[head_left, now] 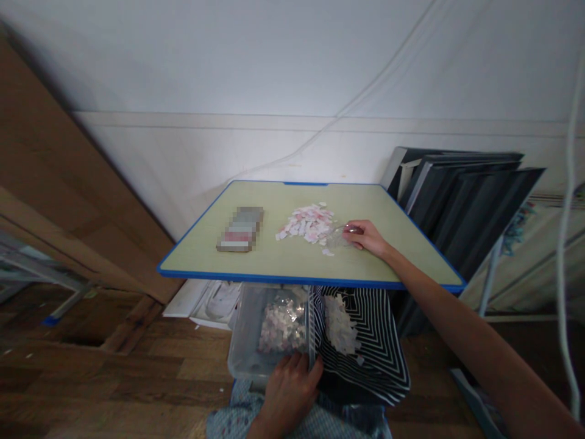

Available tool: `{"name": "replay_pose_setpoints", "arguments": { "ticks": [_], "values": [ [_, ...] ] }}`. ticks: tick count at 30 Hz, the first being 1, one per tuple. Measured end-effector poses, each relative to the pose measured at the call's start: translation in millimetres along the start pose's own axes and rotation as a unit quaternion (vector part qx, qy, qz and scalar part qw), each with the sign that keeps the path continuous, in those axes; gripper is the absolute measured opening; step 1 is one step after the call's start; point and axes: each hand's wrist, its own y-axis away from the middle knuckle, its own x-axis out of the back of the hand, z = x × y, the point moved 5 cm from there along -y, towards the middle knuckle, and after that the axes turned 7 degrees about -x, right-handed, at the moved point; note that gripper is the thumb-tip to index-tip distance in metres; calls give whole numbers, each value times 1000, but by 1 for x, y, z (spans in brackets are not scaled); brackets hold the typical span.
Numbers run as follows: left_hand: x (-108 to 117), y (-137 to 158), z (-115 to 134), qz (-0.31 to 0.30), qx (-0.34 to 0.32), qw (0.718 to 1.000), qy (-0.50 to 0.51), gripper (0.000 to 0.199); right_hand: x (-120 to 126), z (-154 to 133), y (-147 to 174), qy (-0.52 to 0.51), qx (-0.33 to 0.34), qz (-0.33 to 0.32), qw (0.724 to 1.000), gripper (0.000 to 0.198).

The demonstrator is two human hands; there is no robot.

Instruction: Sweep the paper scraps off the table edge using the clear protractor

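On the table, a pile of small pink and white flakes [308, 223] like paper pieces lies loose. My right hand [368, 238] is closed at the pile's right side, its fingers around a clear plastic item [337, 236] whose exact kind I cannot make out. Below the table's front edge, my left hand [292, 384] is closed over the near rim of a clear plastic bin [244, 341]. Inside the bin sits a shiny clear bag of pinkish flakes [283, 323]. Against the bin's right side stands a black-and-white striped basket [384, 341] with whitish flakes [342, 326] in it.
The pale folding table [256, 265] has a blue edge. A blurred-out flat object [240, 230] lies on its left part. Dark panels [466, 207] lean on the wall at right. A cardboard sheet [82, 164] stands at left, and a white cable [569, 244] hangs far right.
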Motion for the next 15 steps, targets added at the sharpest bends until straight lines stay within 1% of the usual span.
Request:
{"name": "replay_pose_setpoints", "arguments": {
  "ticks": [7, 11, 15],
  "values": [
    [-1, 0, 1, 9, -5, 1000, -3, 40, 0, 2, -2, 0, 5, 15, 1000, 34],
    [0, 1, 1, 23, -8, 1000, -6, 40, -2, 1, -2, 9, -2, 3, 1000, 32],
    [0, 0, 1, 13, -9, 1000, -8, 40, -2, 0, 0, 13, -6, -11, 1000, 29]
  ]
}}
